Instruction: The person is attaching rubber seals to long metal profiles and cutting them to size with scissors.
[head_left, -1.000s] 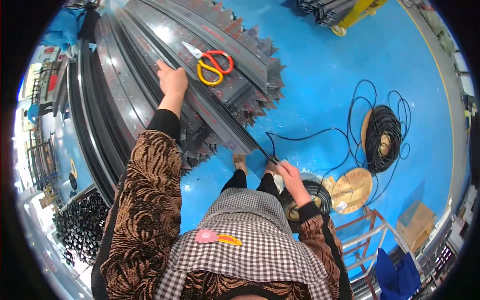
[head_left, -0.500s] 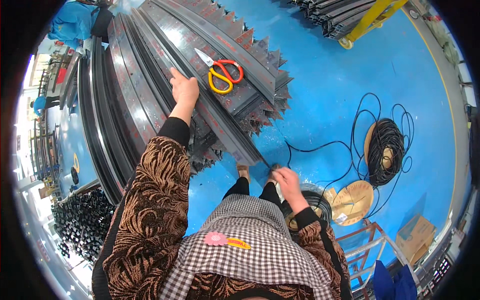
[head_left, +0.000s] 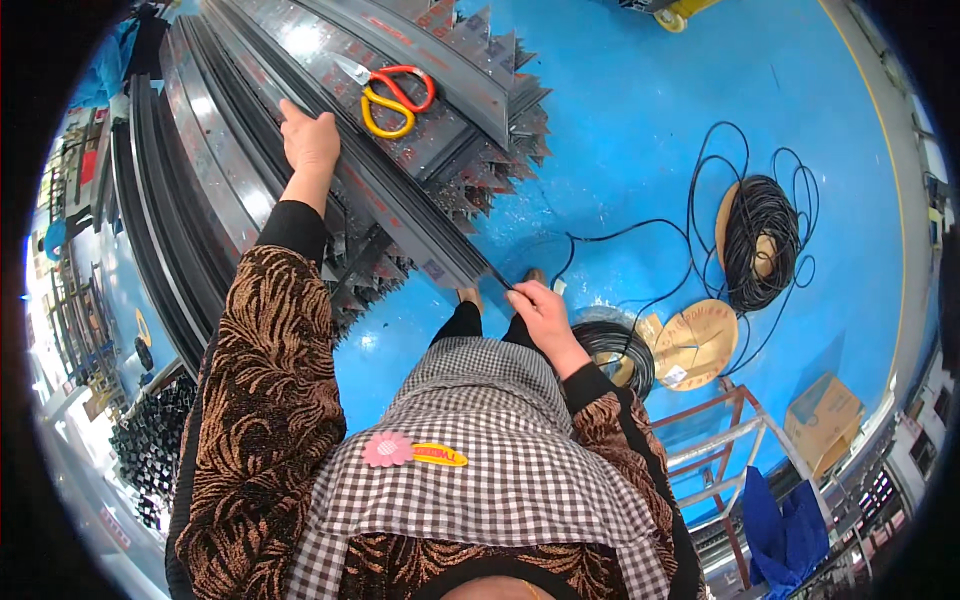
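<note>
A long grey metal profile point(head_left: 400, 215) lies slanting across a stack of similar profiles, its near end sticking out over the floor. Around its upper part is my left hand point(head_left: 311, 146), closed, with the index finger along the edge and other fingers partly hidden. At the near end, my right hand point(head_left: 543, 316) pinches a thin black rubber strip point(head_left: 500, 279) that runs off the profile. Scissors point(head_left: 392, 101) with one red and one yellow handle rest on the stack, right of my left hand.
Right of me on the blue floor lie a coil of black cord point(head_left: 765, 245), a second coil point(head_left: 612, 345) and a round cardboard disc point(head_left: 697, 343). A metal frame cart point(head_left: 715, 455) and a cardboard box point(head_left: 826, 415) stand lower right. Jagged profile ends point(head_left: 515, 130) edge the stack.
The view has shifted, so the stack and scissors sit farther left and higher. My right hand has come up close to the profile's end, with the strip in its fingers.
</note>
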